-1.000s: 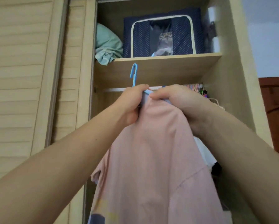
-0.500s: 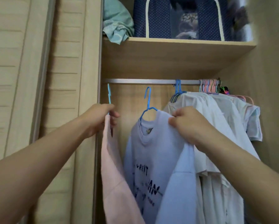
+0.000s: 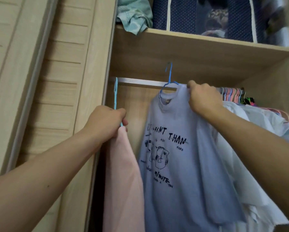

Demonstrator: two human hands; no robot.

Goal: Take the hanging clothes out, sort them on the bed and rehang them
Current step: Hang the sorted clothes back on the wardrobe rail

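The blue tee (image 3: 177,164), printed with dark lettering and line-drawn faces, is up in the wardrobe opening on a blue hanger (image 3: 169,81). The hanger's hook stands above the rail (image 3: 140,82), under the shelf (image 3: 199,52), so the tee seems lifted clear of the rail, though the blur makes that hard to confirm. The right hand (image 3: 202,99) clenches the tee's shoulder at the hanger's arm, fingers curled over the cloth, forearm running down to the right edge of the view. Just left of it, the pink shirt (image 3: 123,181) hangs edge-on from the left hand (image 3: 105,123), which is closed in a fist around the top of the cloth and the neck of a light-blue hanger (image 3: 115,94); that hanger's hook rises in front of the left end of the rail, and whether it touches the rail cannot be told. The pink shirt and the blue tee hang side by side, their edges close or touching lower down. Behind the right forearm a bunch of white clothes (image 3: 257,139) hangs from the rail, with a cluster of pastel hangers (image 3: 232,94) packed above them. On the shelf sit a crumpled teal cloth (image 3: 135,19) and, beside it, a navy dotted storage bag (image 3: 207,15). A slatted door (image 3: 48,81) fills the left.
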